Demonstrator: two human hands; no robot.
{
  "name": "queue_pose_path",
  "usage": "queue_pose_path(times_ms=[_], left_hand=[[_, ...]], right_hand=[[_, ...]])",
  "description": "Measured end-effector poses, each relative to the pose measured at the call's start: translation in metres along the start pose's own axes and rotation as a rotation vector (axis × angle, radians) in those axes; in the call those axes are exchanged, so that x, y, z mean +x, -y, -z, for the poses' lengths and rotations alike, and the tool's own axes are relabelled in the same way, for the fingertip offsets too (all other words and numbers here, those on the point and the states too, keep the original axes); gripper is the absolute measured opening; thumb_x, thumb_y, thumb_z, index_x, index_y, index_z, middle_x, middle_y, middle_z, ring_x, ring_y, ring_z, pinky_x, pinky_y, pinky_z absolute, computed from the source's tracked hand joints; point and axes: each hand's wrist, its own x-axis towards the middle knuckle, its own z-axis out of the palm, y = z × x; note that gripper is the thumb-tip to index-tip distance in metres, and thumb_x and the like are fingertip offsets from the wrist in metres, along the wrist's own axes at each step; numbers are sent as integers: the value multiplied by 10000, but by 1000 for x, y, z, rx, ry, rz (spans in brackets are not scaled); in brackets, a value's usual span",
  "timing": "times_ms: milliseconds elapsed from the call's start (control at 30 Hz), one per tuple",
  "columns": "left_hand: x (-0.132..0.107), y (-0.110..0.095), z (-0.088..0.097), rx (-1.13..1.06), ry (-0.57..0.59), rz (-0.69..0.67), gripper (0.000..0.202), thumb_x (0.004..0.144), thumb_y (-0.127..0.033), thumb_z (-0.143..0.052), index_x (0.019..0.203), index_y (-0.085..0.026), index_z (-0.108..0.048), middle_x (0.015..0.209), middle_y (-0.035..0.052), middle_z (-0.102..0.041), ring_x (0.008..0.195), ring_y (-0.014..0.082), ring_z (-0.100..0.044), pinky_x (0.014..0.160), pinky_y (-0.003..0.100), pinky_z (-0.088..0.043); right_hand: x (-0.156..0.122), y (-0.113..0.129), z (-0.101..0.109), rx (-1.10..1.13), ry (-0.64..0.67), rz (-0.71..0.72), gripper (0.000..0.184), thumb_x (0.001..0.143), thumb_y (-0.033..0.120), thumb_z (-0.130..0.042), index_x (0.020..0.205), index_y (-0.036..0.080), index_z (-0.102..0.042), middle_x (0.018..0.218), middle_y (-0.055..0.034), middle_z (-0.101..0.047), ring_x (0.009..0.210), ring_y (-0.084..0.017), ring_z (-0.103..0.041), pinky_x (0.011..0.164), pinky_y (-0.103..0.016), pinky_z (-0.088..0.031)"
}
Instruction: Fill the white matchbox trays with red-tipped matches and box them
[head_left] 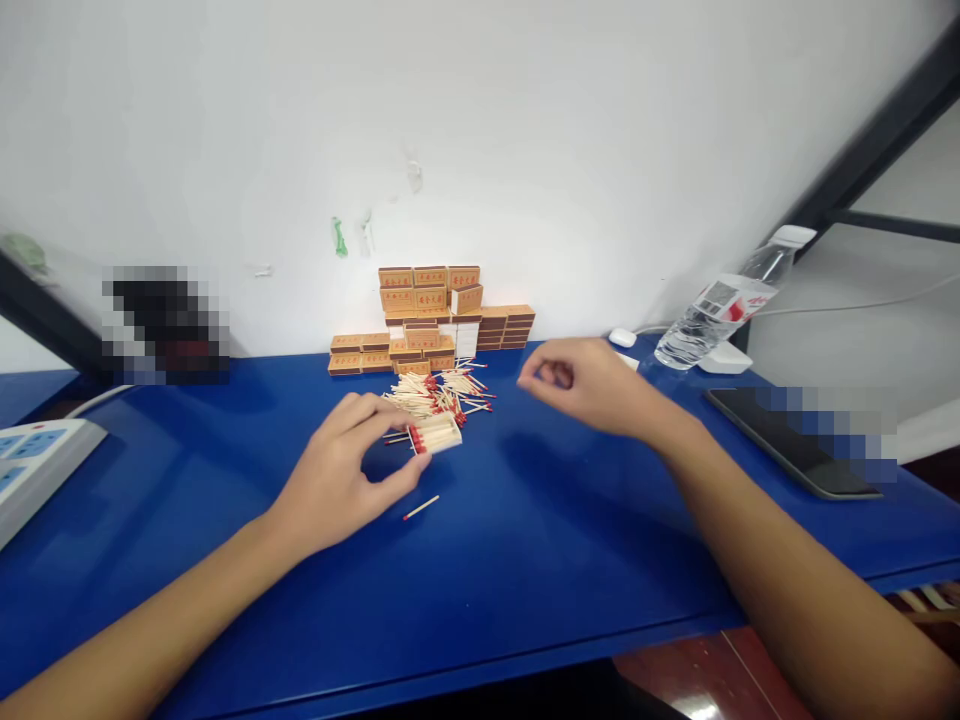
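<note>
My left hand [352, 470] rests on the blue table [525, 540], its fingers and thumb closed around an open matchbox tray [436, 433] filled with red-tipped matches. My right hand [592, 385] hovers to the right of a loose heap of matches [442, 392], fingers curled inward in a pinch; whether it holds anything I cannot make out. One stray match [421, 508] lies near my left thumb. Behind the heap stands a stack of orange-brown matchboxes [435, 315] against the white wall.
A white power strip [34, 455] lies at the left edge. A plastic water bottle [720, 310] leans at the right rear, beside a small white object [622, 337]. A dark tablet [795, 450] lies at the right. The table's front edge runs below my forearms.
</note>
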Motion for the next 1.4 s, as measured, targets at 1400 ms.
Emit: queue_pose_path(times_ms=[1400], left_hand=[[-9, -10, -10, -142, 285, -36, 233, 955, -322, -722, 1160, -214, -733, 1026, 71, -713, 988, 243, -638, 907, 431, -563]], right_hand=[[17, 5, -58, -148, -35, -118, 146, 966, 247, -537, 883, 199, -647, 893, -68, -685, 767, -191, -579, 700, -323, -369]])
